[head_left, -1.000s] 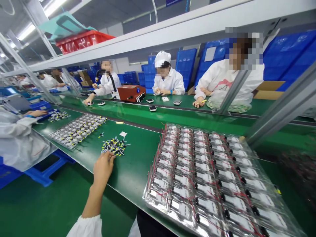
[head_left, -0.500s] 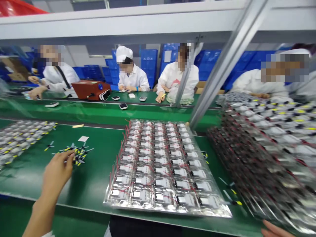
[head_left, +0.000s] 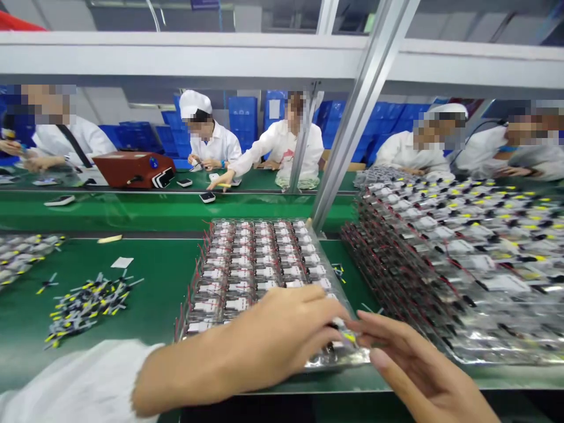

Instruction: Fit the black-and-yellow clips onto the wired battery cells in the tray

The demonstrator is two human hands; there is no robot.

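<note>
A clear plastic tray [head_left: 251, 276] holds rows of white electronic modules with red wires and lies on the green bench in front of me. My left hand [head_left: 282, 329] reaches across its near edge, fingers curled down at the near right corner. My right hand [head_left: 409, 364] comes up from the lower right, fingers slightly apart, its tips almost meeting the left fingers. I cannot tell whether either hand holds a small part there. A taller stack of similar trays [head_left: 453, 264] sits to the right. To the left lies a loose pile of small black-and-yellow spoked parts [head_left: 88, 305].
The green bench top [head_left: 154, 282] carries a white paper slip [head_left: 122, 262] and a tray of parts [head_left: 22, 255] at left. An aluminium upright [head_left: 348, 141] rises behind the tray. Across a green belt, several co-workers sit around a red-brown box [head_left: 132, 169].
My view has swung right. My left hand has moved from the loose parts to the tray's near corner, and my right hand has come up beside it. The stack now rests at right.
</note>
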